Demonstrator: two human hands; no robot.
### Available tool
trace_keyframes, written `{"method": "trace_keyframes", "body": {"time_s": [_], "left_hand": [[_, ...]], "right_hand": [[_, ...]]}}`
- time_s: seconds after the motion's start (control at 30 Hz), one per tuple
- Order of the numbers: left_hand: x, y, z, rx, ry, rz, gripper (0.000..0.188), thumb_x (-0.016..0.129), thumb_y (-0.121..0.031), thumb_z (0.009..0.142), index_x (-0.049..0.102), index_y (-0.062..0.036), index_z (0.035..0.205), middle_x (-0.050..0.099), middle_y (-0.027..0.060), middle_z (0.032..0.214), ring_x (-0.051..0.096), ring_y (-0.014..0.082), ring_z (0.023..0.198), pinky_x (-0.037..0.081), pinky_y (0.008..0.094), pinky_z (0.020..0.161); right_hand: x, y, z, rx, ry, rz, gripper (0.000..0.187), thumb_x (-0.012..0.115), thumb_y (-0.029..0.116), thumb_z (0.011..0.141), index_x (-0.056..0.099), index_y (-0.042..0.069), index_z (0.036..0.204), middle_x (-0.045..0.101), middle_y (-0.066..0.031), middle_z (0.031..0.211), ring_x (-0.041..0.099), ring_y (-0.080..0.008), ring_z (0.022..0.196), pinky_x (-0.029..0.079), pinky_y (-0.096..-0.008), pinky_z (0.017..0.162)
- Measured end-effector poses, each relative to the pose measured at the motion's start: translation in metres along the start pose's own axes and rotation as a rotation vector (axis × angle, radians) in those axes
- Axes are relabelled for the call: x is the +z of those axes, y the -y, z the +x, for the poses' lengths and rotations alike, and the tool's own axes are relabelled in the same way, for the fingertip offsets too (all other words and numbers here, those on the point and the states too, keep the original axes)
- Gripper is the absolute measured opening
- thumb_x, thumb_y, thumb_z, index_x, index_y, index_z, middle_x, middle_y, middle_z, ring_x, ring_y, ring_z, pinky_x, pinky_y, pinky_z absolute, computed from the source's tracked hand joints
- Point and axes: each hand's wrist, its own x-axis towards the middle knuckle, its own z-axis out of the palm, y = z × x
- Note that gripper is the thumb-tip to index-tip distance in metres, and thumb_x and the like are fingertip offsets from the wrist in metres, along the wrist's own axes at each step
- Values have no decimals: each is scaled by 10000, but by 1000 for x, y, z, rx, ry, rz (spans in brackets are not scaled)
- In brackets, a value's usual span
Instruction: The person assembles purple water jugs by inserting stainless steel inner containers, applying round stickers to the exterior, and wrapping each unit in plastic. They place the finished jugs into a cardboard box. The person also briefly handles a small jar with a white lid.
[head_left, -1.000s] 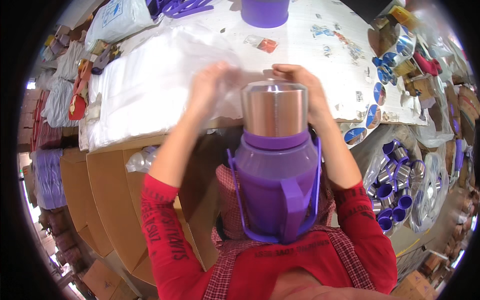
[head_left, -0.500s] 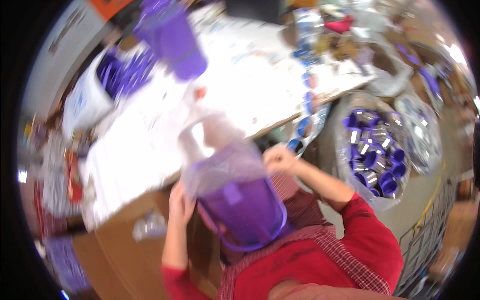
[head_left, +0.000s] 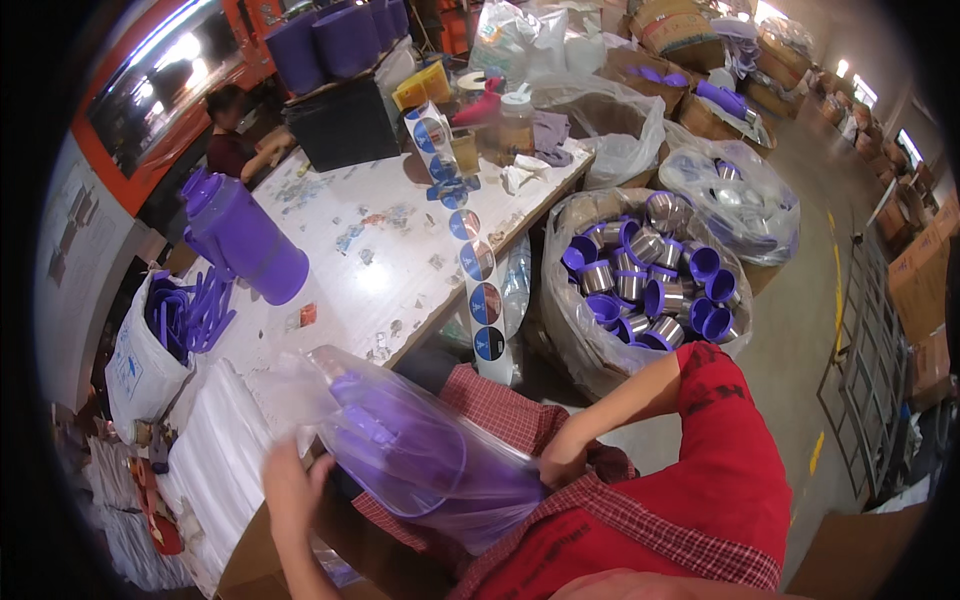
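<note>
Okay, so the purple jug (head_left: 395, 425) sits at seven o'clock, slanted across the checked apron (head_left: 495, 405), with the clear bag (head_left: 430, 475) already over most of it. Slack plastic pokes out toward the jug's ten o'clock and isn't tucked down. Left hand (head_left: 292, 490), at its eight, is blurry with fingers spread; right hand (head_left: 563, 460), at its three, curls by the bag's end, can't tell if gripping. Second jug (head_left: 255, 240), at eleven on the white table (head_left: 410, 280), looks unbagged.
</note>
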Motion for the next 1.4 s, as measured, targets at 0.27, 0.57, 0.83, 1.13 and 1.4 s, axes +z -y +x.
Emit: {"method": "trace_keyframes", "body": {"time_s": [0.27,0.57,0.83,1.13,1.4], "left_hand": [[27,13,20,750,-146,-368,244,581,77,651,655,-89,814,644,97,814,641,299,799,521,385,713],[23,120,-292,-485,-809,31,421,777,-146,713,706,-94,1125,676,96,830,607,225,675,490,330,599],[179,165,-474,-1299,118,-10,394,663,-441,824,748,-75,943,703,182,835,687,346,800,548,446,733],[461,95,-461,-1396,662,-678,358,615,-275,854,701,-37,1107,667,185,1168,633,340,1108,520,434,928],[466,79,-486,-990,310,-664,562,563,-181,891,439,34,1395,471,217,1421,443,374,1321,362,426,1110]], "right_hand": [[-53,44,-75,-77,-557,196,191,665,142,894,719,29,1037,728,-55,949,655,-117,828,524,-287,739],[-226,-39,-99,-218,-1767,368,236,627,120,948,641,-12,1143,667,-49,899,411,-24,551,300,-171,465],[-231,-54,-5,-10,-1409,338,177,655,103,931,684,-1,1072,692,-57,863,460,-39,568,345,-169,508],[-213,-24,-6,531,-1464,274,193,612,156,965,672,9,1075,691,-32,858,469,-29,587,363,-170,537],[-252,-19,-23,553,-1360,-154,230,659,204,909,688,16,1039,665,-20,850,577,-84,729,464,-231,620]]}}
